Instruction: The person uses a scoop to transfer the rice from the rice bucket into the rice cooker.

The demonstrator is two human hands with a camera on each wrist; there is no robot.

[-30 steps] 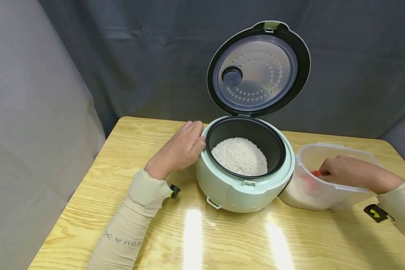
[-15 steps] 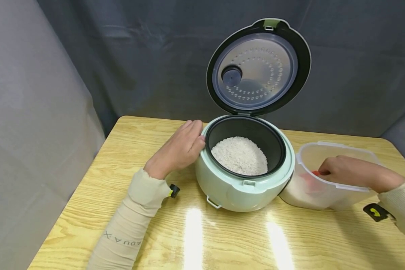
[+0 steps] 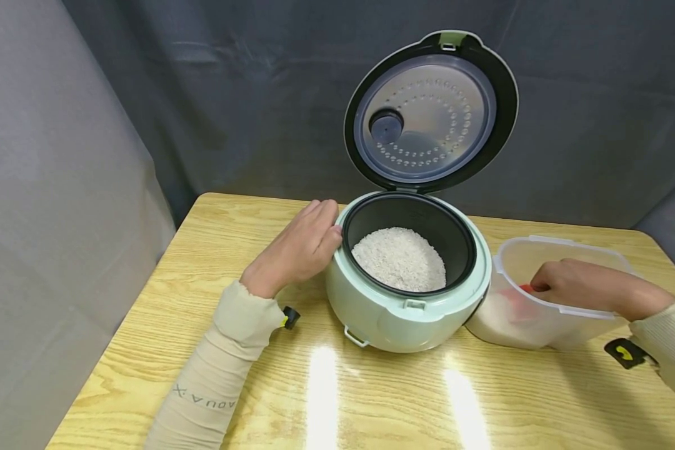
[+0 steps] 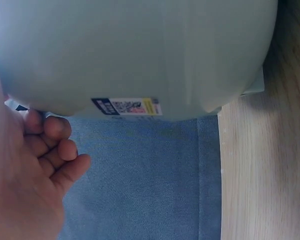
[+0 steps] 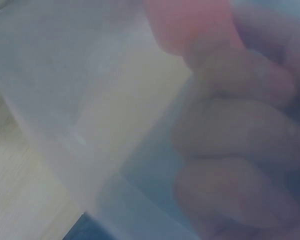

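A pale green rice cooker (image 3: 394, 328) stands with its lid (image 3: 433, 125) raised; white rice (image 3: 400, 259) fills the bottom of its dark inner pot (image 3: 444, 225). My left hand (image 3: 298, 250) holds the cooker's left rim, the thumb at the edge. In the left wrist view its fingers (image 4: 57, 127) curl beside the cooker's wall. My right hand (image 3: 579, 284) reaches down into a translucent plastic container (image 3: 585, 322) and grips a red scoop (image 5: 190, 20). Most of the scoop shows only dimly through the wall, close to the pale rice (image 3: 495, 322) in there.
Both containers stand side by side on a light wooden table (image 3: 202, 237). Dark grey cloth (image 3: 259, 94) hangs right behind the table, and pale cloth (image 3: 62, 187) at the left. The raised lid stands high near the back cloth.
The view has shifted very slightly. Both hands, the cooker and the container keep their places; the red scoop stays in the right hand.
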